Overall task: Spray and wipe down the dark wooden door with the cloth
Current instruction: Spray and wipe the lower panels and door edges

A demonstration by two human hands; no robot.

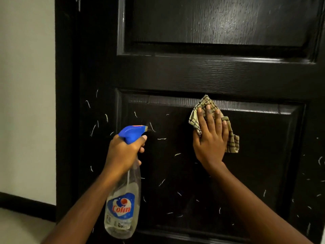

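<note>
The left hand (124, 153) gripped a clear spray bottle (123, 208) with a blue top, its label reading "Colin". The right hand (210, 138), fingers spread flat, pressed a tan checked cloth (232, 140) on the black wooden door (193, 74), just under the lower panel's top edge

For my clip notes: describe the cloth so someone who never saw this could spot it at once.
Find the dark wooden door, then its lower recessed panel. Near that panel's top edge the right hand presses a cloth against the wood. It is the only fabric, beige with dark checked lines.
</note>
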